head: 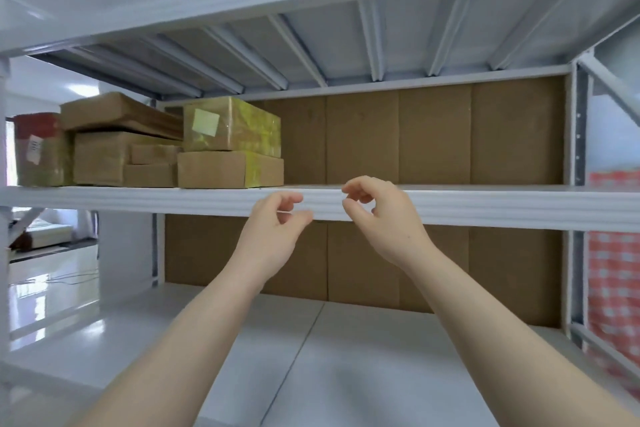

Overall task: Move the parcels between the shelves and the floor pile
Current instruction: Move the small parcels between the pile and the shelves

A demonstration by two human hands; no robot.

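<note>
Several cardboard parcels stand at the left end of the middle shelf (485,204). A box wrapped in yellow tape (231,125) rests on a plain brown box (229,170). Left of them lie flat brown boxes (117,111) and a red-topped parcel (38,149). My left hand (273,229) and my right hand (377,218) are raised side by side in front of the shelf's white front edge, right of the parcels. Both hold nothing, with fingers loosely curled and apart.
The lower shelf (242,340) is a white surface below my arms. Brown cardboard panels (433,135) back both shelves. A red checked cloth (613,270) hangs at the right. A glossy white floor (52,288) shows at the left, beyond the upright.
</note>
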